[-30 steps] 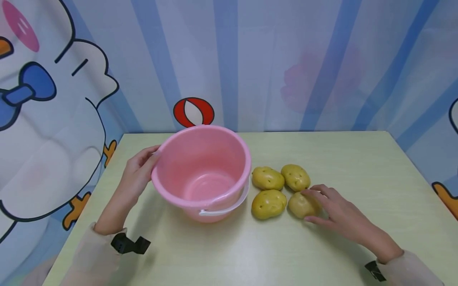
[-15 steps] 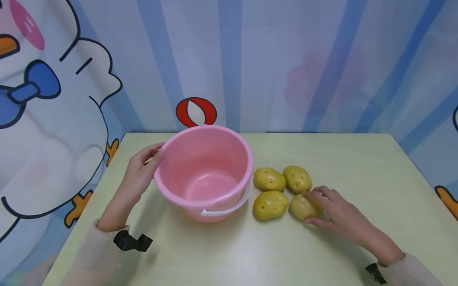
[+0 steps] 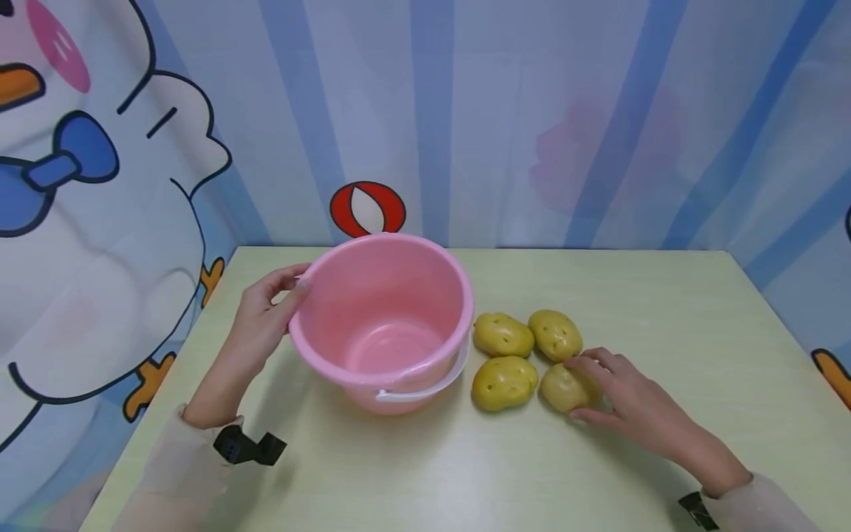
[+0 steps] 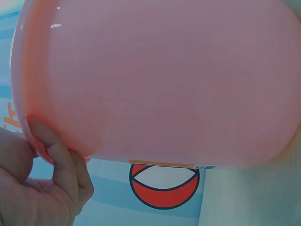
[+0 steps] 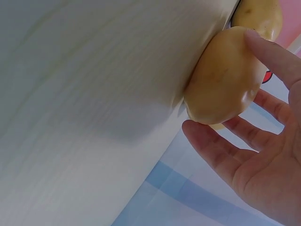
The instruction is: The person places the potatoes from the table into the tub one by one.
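Note:
A pink bucket (image 3: pixel 392 310) with a white handle (image 3: pixel 432 389) is at the middle left of the table in the head view, its inside bare. My left hand (image 3: pixel 269 310) pinches its rim on the left; the left wrist view shows the curled fingers (image 4: pixel 59 155) outside, under the lip. My right hand (image 3: pixel 634 403) holds a yellow potato (image 3: pixel 564 388) between thumb and fingertips, low at the table. In the right wrist view, the thumb touches one end of this potato (image 5: pixel 225 77). Grouped with it are a front-left potato (image 3: pixel 504 383), a back-left potato (image 3: pixel 503 335) and a back-right potato (image 3: pixel 555 335).
The pale wooden table (image 3: pixel 665 310) reaches back to a blue striped curtain (image 3: pixel 492 133) with cartoon prints. Each sleeve has a black wrist device, such as the left one (image 3: pixel 249 446). The potatoes lie close to the bucket's right side.
The whole scene has shifted slightly rightward as the head view turned. Both hands keep their places on the bucket's rim and the potato.

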The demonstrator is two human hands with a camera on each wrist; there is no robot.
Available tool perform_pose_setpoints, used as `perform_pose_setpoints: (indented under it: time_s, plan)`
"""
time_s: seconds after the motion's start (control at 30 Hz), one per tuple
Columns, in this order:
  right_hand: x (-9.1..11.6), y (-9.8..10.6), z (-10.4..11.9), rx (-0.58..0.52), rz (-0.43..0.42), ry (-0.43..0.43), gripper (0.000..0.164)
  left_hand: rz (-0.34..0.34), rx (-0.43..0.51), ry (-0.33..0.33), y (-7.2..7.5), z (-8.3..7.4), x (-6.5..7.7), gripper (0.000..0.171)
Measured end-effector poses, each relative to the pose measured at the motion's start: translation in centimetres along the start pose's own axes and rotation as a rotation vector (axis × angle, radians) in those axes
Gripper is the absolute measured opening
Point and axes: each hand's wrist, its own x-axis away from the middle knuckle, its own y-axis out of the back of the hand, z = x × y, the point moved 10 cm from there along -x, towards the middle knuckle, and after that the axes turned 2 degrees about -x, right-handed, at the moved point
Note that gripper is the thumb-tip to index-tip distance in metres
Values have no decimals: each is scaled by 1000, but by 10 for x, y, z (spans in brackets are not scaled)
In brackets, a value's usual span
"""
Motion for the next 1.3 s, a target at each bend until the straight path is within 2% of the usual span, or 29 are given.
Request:
perform_pose_setpoints:
  time_s: [0.37, 0.73, 1.03, 1.3]
  plan:
    - [-1, -1, 0, 5, 0, 6, 62, 7, 3, 11, -1, 1, 0, 52]
    - [-2, 1, 5, -2, -26, 50, 63, 13, 12, -3, -2, 1, 1, 53]
    - [-2, 0, 5, -7, 18, 36, 67, 11, 12, -6, -2, 1, 0, 52]
    - [-1, 2, 7, 5, 3, 67, 69, 10, 33, 4, -2, 1, 0, 52]
